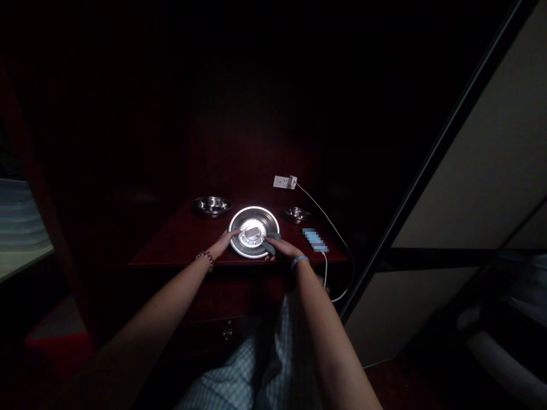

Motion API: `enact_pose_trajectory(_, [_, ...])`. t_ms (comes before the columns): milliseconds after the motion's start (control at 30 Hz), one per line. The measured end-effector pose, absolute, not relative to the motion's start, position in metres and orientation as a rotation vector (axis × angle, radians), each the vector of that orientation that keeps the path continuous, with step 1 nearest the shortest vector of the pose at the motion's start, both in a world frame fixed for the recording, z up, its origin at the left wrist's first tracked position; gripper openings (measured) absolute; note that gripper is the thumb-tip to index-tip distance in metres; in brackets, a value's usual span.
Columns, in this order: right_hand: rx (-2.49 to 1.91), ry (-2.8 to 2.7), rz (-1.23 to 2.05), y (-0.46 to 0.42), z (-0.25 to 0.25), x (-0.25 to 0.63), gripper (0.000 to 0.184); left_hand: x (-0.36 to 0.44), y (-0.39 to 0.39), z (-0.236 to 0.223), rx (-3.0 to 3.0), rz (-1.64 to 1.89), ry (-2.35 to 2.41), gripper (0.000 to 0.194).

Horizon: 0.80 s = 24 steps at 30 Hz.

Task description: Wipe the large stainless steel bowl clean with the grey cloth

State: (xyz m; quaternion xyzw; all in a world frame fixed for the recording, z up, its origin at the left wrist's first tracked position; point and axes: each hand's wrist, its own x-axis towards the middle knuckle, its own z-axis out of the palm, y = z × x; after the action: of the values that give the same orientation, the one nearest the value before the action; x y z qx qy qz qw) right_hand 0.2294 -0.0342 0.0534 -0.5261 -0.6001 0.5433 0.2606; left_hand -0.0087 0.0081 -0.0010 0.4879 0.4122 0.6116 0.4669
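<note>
A shiny round metal basin (254, 214) is tilted up toward me near the front of a dark red shelf. My left hand (223, 244) grips its left rim, thumb laid over the inside and the other fingers hidden behind. On the right side, my right hand (280, 246) holds a dark grey-green cloth (270, 245) against the basin's rim, with some fingertips showing below. A pale rectangular patch shows at the basin's centre; whether it is a label or a reflection I cannot tell.
Metal bowls stand behind, one (212, 206) at left and a smaller one (296, 214) at right. A phone-like blurred object (315, 240) lies on the shelf (171, 242), its white cable running to a charger in the wall socket (282, 182). A sliding door edge rises at right.
</note>
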Motion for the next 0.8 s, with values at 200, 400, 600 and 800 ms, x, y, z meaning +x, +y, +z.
enact_pose_trajectory(200, [-1.38,-1.542,1.322,-0.038,0.04,0.226,0.031,-0.007,0.0,0.005,1.159,1.454,0.99,0.047])
enact_pose_trajectory(400, [-1.486,-1.582,1.157,-0.034,0.033,0.224,0.037,-0.005,-0.001,0.009,1.083,1.487,0.981,0.042])
enact_pose_trajectory(600, [-1.592,-1.67,0.984,-0.033,0.033,0.23,0.04,-0.007,0.003,0.005,1.137,1.482,1.051,0.04])
enact_pose_trajectory(800, [-1.643,-1.768,0.824,-0.032,0.033,0.231,0.047,-0.006,0.0,0.007,1.176,1.482,1.063,0.037])
